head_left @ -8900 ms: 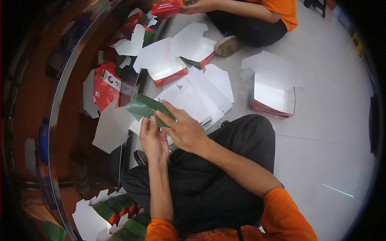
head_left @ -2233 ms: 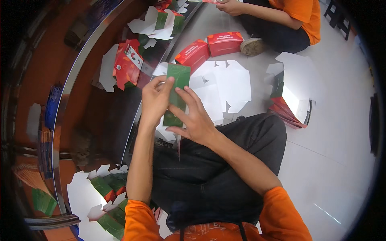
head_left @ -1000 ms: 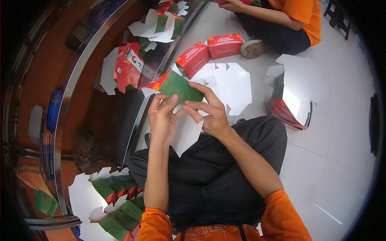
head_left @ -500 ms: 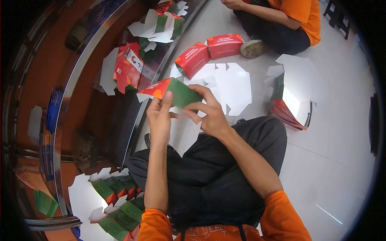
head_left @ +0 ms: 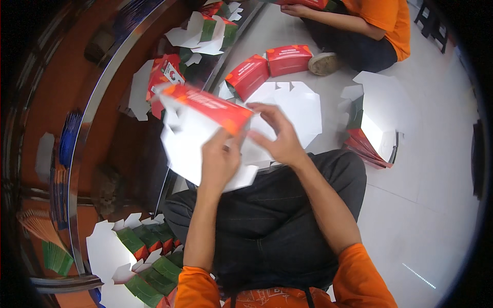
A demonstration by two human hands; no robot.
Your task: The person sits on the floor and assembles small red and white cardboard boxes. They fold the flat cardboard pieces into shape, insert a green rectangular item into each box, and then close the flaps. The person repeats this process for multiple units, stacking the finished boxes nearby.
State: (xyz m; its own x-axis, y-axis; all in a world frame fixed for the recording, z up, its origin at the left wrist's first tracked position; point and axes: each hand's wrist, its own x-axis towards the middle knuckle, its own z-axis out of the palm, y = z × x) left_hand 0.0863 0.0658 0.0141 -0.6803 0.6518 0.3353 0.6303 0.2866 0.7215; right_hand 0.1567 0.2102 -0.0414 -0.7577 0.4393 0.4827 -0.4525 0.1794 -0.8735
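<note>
A partly folded cardboard box (head_left: pixel 208 107) is up in front of me, red with orange patches outside and white inside, its large white flap hanging toward my lap. My left hand (head_left: pixel 221 159) is closed on the lower edge of its red panel. Thumb and fingers of my right hand (head_left: pixel 281 137) span the box's right end, gripping it at the edge; motion blurs the exact contact. Beneath and beyond lie flat white box blanks (head_left: pixel 300 108) on the floor.
Two red boxes (head_left: pixel 289 60) stand beyond the blanks, near another person's shoe (head_left: pixel 324 63). Nested open boxes (head_left: pixel 381 120) lie at right. A metal-edged shelf (head_left: pixel 95 120) runs along the left, holding a red box (head_left: pixel 163 77). Several green-red boxes (head_left: pixel 149 287) sit at lower left.
The box has been turned, so its red panel and white inside now show instead of the green side. My left hand moved slightly right and down. The other person's hand now holds a red box.
</note>
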